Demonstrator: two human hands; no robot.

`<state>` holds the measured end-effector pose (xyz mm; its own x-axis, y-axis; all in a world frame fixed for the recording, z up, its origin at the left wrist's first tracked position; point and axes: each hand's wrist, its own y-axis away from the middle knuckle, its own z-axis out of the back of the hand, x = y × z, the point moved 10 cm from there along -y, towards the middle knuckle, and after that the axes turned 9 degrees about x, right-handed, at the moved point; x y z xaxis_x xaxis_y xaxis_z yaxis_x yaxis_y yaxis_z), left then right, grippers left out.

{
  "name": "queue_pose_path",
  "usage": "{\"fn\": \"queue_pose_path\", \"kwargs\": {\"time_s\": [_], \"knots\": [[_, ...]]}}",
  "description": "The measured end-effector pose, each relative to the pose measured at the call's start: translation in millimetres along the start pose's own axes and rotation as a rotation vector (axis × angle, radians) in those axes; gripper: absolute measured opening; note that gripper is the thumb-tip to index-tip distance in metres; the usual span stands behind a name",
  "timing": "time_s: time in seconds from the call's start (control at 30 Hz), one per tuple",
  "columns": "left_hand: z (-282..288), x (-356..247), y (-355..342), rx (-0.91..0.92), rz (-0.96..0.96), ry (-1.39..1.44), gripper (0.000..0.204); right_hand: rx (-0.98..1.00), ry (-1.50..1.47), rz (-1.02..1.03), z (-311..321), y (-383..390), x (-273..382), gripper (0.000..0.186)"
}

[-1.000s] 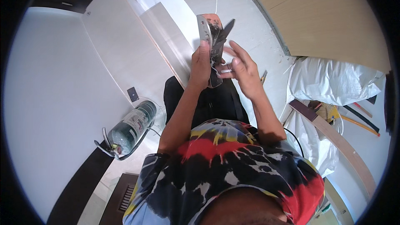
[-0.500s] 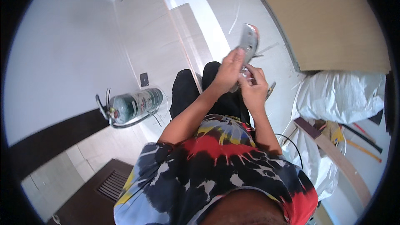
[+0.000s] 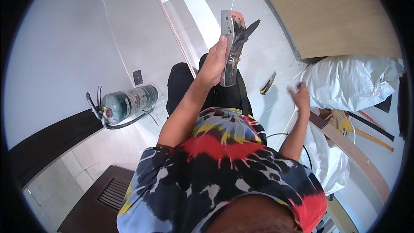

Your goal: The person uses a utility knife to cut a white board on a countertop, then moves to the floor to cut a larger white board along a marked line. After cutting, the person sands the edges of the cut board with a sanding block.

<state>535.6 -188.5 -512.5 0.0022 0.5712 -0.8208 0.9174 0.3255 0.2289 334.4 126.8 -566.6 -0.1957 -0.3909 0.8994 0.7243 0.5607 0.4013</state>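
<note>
My left hand (image 3: 215, 60) is wrapped round a hand plane (image 3: 228, 71), a worn tool with a grey metal side and reddish paint at its far end. A dark flat blade (image 3: 252, 28) sticks out from it at a slant. The plane is raised over my knees. My right hand (image 3: 300, 96) is away from it, out to the right above the floor beside a white sack, its fingers apart and slightly blurred. I see nothing in that hand. Between the hands, a yellow and black utility knife (image 3: 268, 83) lies on the floor.
Long white and grey boards (image 3: 183, 13) lie ahead on the floor. A green fire extinguisher (image 3: 129, 105) lies at left. White sacks (image 3: 349, 82), a wooden strip (image 3: 351, 159), a broom head (image 3: 342, 121) and an orange-handled tool (image 3: 375, 140) crowd the right. A wooden panel (image 3: 340, 13) stands far right.
My right hand has left the hand plane and moved right, toward the white sack. In my left hand the plane has turned, showing its blade. The utility knife is now in full view.
</note>
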Motion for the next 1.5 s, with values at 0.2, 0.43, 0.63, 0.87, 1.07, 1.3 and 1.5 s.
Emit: {"fn": "queue_pose_path", "kwargs": {"time_s": [0.2, 0.43, 0.63, 0.87, 1.07, 1.3, 1.5], "knots": [[0.0, 28.5, 14.6, 0.013, 0.026, 0.102, 0.060, 0.448, -0.071, 0.224, -215.1, 26.5, 99.8, 0.086], [100.6, -39.2, 56.4, -0.581, -0.512, -1.291, 0.050, 0.404, -0.225, 0.018, -289.2, -37.1, 44.6, 0.045], [285.6, 83.9, 39.7, -0.797, -0.032, -0.604, 0.072, 0.485, -0.088, 0.008, -366.5, -121.7, 57.9, 0.038], [250.4, 91.8, 9.9, -0.833, 0.086, -0.605, 0.063, 0.510, 0.020, 0.108, -456.4, -257.6, 107.5, 0.058], [233.7, 93.2, -5.2, -0.811, 0.010, -0.572, 0.068, 0.537, 0.045, 0.211, -547.8, -382.2, 158.8, 0.057], [222.1, 92.6, -21.4, -0.751, 0.175, -0.724, 0.072, 0.359, 0.532, 0.483, -633.2, -505.6, 214.1, 0.053], [221.2, 93.6, -23.9, -0.743, 0.206, -0.783, 0.075, 0.225, 0.822, 0.610, -666.5, -569.2, 262.7, 0.060]]}}
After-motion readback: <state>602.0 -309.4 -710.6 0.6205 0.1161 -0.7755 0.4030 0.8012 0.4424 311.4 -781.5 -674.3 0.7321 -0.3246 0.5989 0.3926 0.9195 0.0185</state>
